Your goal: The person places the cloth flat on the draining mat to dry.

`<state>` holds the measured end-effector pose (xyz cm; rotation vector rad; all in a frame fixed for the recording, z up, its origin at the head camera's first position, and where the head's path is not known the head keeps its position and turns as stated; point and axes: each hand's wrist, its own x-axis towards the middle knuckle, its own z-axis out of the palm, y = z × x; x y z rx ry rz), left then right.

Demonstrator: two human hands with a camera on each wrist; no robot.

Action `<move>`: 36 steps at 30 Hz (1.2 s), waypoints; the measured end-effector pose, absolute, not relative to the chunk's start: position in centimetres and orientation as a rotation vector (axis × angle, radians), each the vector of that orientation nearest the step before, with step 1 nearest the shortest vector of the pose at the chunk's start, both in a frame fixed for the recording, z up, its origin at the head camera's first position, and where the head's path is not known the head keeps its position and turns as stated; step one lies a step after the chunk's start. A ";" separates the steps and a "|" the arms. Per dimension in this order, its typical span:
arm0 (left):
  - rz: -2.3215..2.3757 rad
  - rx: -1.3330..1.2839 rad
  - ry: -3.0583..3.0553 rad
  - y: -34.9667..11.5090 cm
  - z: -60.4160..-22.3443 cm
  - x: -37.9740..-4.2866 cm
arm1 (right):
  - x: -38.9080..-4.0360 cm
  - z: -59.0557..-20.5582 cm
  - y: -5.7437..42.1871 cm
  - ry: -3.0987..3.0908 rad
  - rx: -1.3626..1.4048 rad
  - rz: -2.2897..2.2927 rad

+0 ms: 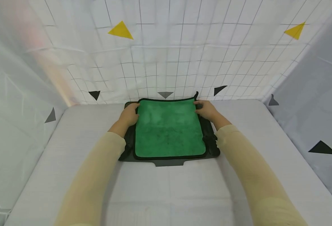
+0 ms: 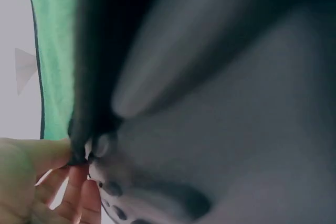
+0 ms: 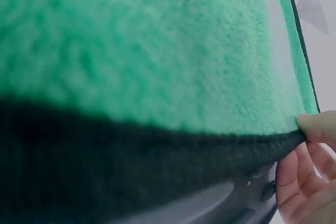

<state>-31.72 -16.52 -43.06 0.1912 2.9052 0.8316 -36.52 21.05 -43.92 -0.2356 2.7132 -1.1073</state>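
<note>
A green cloth (image 1: pixel 168 131) with a dark border and a small loop at its far right corner lies over a black tray-like object (image 1: pixel 169 163). At the cloth's far left edge my left hand (image 1: pixel 129 115) pinches the dark border between thumb and fingers, as the left wrist view shows. On the opposite side my right hand (image 1: pixel 206 110) pinches the border near the far right corner; the thumb lies on the green pile (image 3: pixel 157 51) in the right wrist view. Most of the black object is hidden under the cloth.
A white-covered table (image 1: pixel 168 191) carries the black object near its back edge. Behind stands a white sheet (image 1: pixel 166 59) with a grid and yellow and dark triangles. Hanging grey-white sheets (image 1: pixel 307 103) border the sides.
</note>
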 end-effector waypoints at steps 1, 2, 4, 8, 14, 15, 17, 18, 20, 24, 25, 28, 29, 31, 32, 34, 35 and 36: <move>0.811 0.191 2.902 -16.5 -43.1 -31.8 | -36.6 -44.0 21.0 2.713 -0.236 -1.093; 0.787 0.188 2.902 -16.4 -43.2 -31.8 | -36.6 -44.0 21.0 2.715 -0.235 -1.077; 0.754 0.177 2.899 -16.4 -43.4 -31.8 | -36.7 -44.1 20.9 2.722 -0.245 -1.045; 0.707 0.148 2.898 -16.3 -43.3 -31.7 | -36.7 -43.8 20.7 2.723 -0.270 -0.990; 0.658 0.128 2.902 -16.3 -42.6 -31.1 | -36.1 -42.7 20.7 2.752 -0.338 -0.889; 0.647 0.134 2.917 -16.3 -42.5 -31.0 | -36.0 -42.5 20.7 2.773 -0.355 -0.868; 0.611 0.152 2.955 -16.4 -42.2 -30.9 | -35.8 -41.9 20.6 2.817 -0.387 -0.847; 0.582 0.164 2.976 -16.4 -42.1 -30.9 | -35.7 -41.5 20.6 2.838 -0.408 -0.832; 0.505 0.197 3.006 -16.2 -41.8 -31.1 | -35.6 -41.0 20.2 2.887 -0.442 -0.795; 0.352 0.250 2.996 -15.2 -41.6 -31.7 | -35.7 -40.8 19.1 2.949 -0.559 -0.618; 0.322 0.257 2.984 -14.8 -41.6 -31.7 | -35.8 -41.0 18.8 2.960 -0.590 -0.565; 0.274 0.266 2.938 -14.1 -41.9 -31.9 | -36.1 -41.8 18.0 2.963 -0.682 -0.388; 0.269 0.263 2.923 -14.0 -42.1 -31.8 | -36.1 -42.0 17.9 2.958 -0.704 -0.329; 0.279 0.252 2.893 -14.0 -42.3 -31.8 | -36.3 -42.5 17.6 2.937 -0.726 -0.226; 0.294 0.243 2.879 -14.1 -42.4 -31.8 | -36.4 -42.7 17.5 2.918 -0.726 -0.185; 0.332 0.220 2.852 -14.3 -42.5 -31.7 | -36.6 -43.0 17.6 2.875 -0.708 -0.130; 0.354 0.207 2.837 -14.4 -42.5 -31.7 | -36.7 -43.2 17.6 2.852 -0.693 -0.125; 0.379 0.194 2.821 -14.5 -42.5 -31.6 | -36.9 -43.3 17.7 2.828 -0.670 -0.133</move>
